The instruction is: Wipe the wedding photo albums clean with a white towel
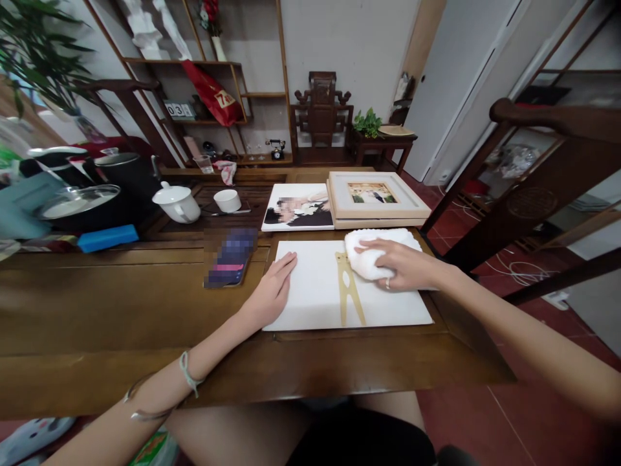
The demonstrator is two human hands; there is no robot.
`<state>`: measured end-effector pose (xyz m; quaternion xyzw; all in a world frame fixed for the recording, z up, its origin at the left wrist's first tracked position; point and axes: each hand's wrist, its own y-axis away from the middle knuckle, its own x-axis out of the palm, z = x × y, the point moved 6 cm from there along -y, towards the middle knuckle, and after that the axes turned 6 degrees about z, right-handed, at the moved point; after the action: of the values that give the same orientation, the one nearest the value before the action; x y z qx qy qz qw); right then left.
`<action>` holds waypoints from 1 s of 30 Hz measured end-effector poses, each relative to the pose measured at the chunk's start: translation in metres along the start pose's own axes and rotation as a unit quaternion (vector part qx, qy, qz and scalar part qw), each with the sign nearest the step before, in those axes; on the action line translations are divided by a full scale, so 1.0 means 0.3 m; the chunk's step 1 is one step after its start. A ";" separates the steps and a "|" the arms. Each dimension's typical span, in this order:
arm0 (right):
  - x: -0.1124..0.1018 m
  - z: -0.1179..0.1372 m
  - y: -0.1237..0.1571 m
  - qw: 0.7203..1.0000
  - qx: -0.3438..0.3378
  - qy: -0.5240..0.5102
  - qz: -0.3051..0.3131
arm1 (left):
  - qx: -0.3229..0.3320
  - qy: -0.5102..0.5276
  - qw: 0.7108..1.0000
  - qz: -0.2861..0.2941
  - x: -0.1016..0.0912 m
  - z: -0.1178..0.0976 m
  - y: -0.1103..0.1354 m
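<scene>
A white board (315, 291) with a gold stand piece (350, 294) lies flat on the wooden table (121, 304) in front of me. My left hand (274, 288) rests flat on the board's left edge, fingers stretched out. My right hand (405, 264) presses a crumpled white cloth (369, 259) onto the board's upper right part, fingers curled over the cloth.
Behind the board lie a photo print (298, 207) and a framed picture (376, 194). A phone (230, 259) lies left of the board. A white teapot (177, 202), a cup (227, 200), pots (82, 200) and a blue block (107, 237) stand at the left. A carved chair (548, 168) stands at the right.
</scene>
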<state>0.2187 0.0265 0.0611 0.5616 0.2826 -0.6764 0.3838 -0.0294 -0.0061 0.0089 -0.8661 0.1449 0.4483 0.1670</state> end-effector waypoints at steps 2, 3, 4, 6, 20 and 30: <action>0.011 0.068 0.052 1.000 -0.020 0.006 0.013 | -0.001 0.001 1.000 0.000 0.001 -0.001 -0.001; 0.018 0.106 0.081 0.999 -0.033 0.007 0.020 | -0.001 0.002 1.000 -0.001 0.001 -0.001 -0.001; 0.025 0.142 0.110 0.999 -0.046 0.007 0.025 | 0.000 0.004 1.000 -0.002 0.002 -0.001 -0.001; 0.039 0.204 0.162 0.998 -0.063 0.004 0.031 | 0.004 0.008 1.000 -0.005 0.004 0.000 -0.002; 0.032 0.070 0.061 0.995 -0.068 0.034 -0.060 | 0.005 0.005 1.000 0.001 0.002 0.005 -0.002; 0.082 0.231 0.187 0.995 -0.080 0.053 -0.022 | 0.005 0.002 1.000 -0.005 0.003 0.003 -0.001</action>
<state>0.2262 -0.0654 0.0544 0.5581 0.3677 -0.6290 0.3972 -0.0294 -0.0054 0.0076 -0.8671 0.1429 0.4446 0.1732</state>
